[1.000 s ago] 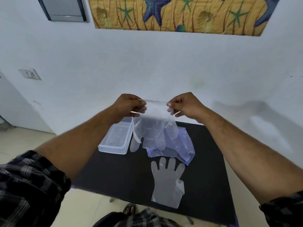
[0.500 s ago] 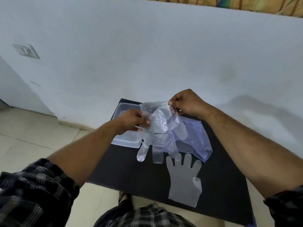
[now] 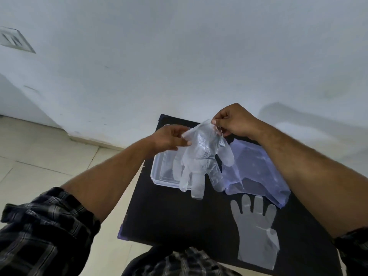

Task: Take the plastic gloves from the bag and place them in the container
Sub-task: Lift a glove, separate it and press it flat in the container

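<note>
A clear plastic glove (image 3: 201, 158) hangs cuff-up, fingers down, above the table. My left hand (image 3: 171, 137) pinches its cuff on the left and my right hand (image 3: 233, 121) pinches the cuff on the right. Below it, partly behind its fingers, sits an open clear plastic container (image 3: 159, 172) at the table's far left. A crumpled bluish plastic bag (image 3: 256, 168) lies to the right of the container. A second clear glove (image 3: 256, 232) lies flat on the table near me, fingers pointing away.
The black table (image 3: 169, 216) is small and stands against a white wall (image 3: 179, 56). Tiled floor (image 3: 39, 156) lies to its left. My checked sleeves and lap show along the bottom edge.
The view has tipped downward and leftward. Both hands have lowered the glove towards the container, with the left hand dropping more than the right.
</note>
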